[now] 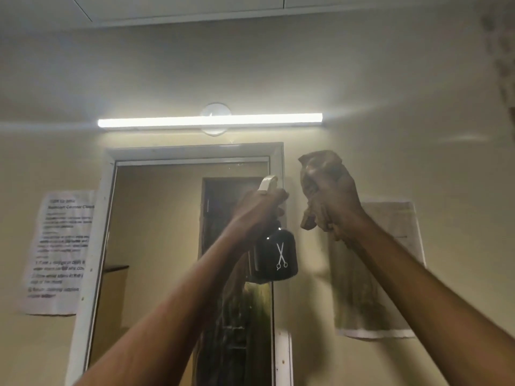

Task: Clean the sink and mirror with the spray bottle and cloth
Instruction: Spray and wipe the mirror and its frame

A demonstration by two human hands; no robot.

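Note:
A white-framed mirror hangs on the wall ahead and reflects a dark door. My left hand is raised in front of the mirror's right part, gripping the neck of a black spray bottle with a white scissors mark and a pale nozzle on top. To its right, my right hand is held up against the wall, closed around a bunched brown cloth. The sink is out of view.
A lit tube lamp runs along the wall above the mirror. A printed paper notice is taped left of the mirror, and another sheet of paper is taped to its right.

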